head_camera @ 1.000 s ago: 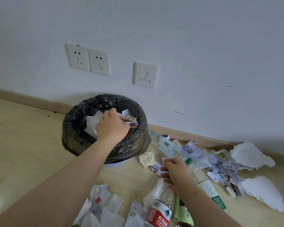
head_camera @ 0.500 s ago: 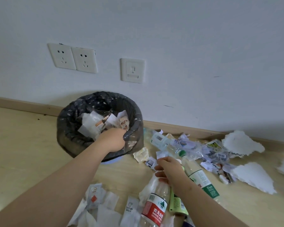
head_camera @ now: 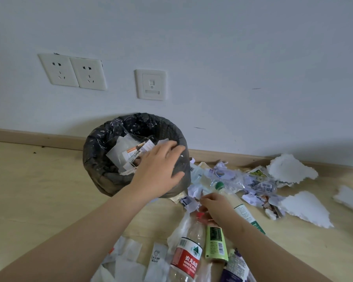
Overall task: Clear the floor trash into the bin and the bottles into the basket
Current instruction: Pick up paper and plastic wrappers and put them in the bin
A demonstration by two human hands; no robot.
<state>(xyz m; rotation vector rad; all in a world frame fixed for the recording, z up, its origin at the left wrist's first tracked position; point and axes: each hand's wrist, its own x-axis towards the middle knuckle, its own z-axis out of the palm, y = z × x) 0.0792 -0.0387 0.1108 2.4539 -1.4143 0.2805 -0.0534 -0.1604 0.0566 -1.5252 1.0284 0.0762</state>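
Note:
A bin lined with a black bag [head_camera: 99, 151] stands against the wall, with paper scraps [head_camera: 130, 153] inside. My left hand [head_camera: 159, 171] hovers over its right rim, fingers spread, holding nothing. My right hand [head_camera: 216, 208] is low over the floor pile, fingers curled, pinching a crumpled white paper scrap [head_camera: 192, 205]. Beside it lie a red-label water bottle [head_camera: 189, 255], a green-label bottle [head_camera: 215, 245] and a green-capped bottle [head_camera: 242, 208]. No basket is in view.
More wrappers and a crushed clear bottle [head_camera: 255, 183] lie along the skirting to the right of the bin. Torn white foam pieces [head_camera: 289, 167] are further right. Flat paper sheets [head_camera: 130, 259] lie near my left forearm. Wall sockets [head_camera: 73, 71] sit above the bin.
My left hand has let its paper drop into the bin, opened and moved right to the rim. My right hand has stayed at the scraps by the bottles.

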